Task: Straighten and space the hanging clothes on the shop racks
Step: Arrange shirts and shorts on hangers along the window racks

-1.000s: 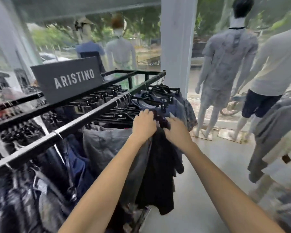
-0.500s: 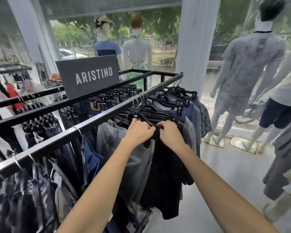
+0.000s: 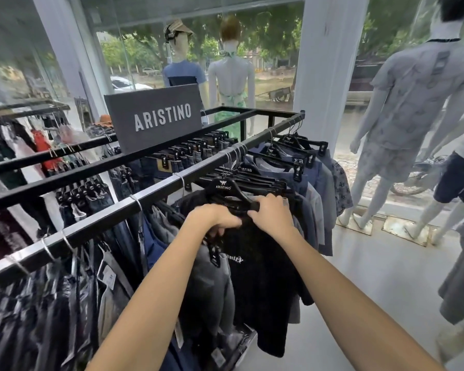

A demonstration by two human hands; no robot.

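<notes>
Black, fuzzy-piled fabric hangs from the near rail (image 3: 156, 195), a square-section metal bar with a worn, shiny edge. This dark garment (image 3: 255, 263) sits midway along it on a glossy black plastic hanger (image 3: 224, 187) lettered ARISTINO, between smooth grey shorts (image 3: 212, 287) and blue-grey tops (image 3: 306, 183). The left hand (image 3: 213, 218) curls its fingers into the garment's top edge. The right hand (image 3: 272, 212) wraps its fingers over the hanger's sloping arm. The left fingertips are buried in the pile, and the pale print on the cloth is too blurred to read.
</notes>
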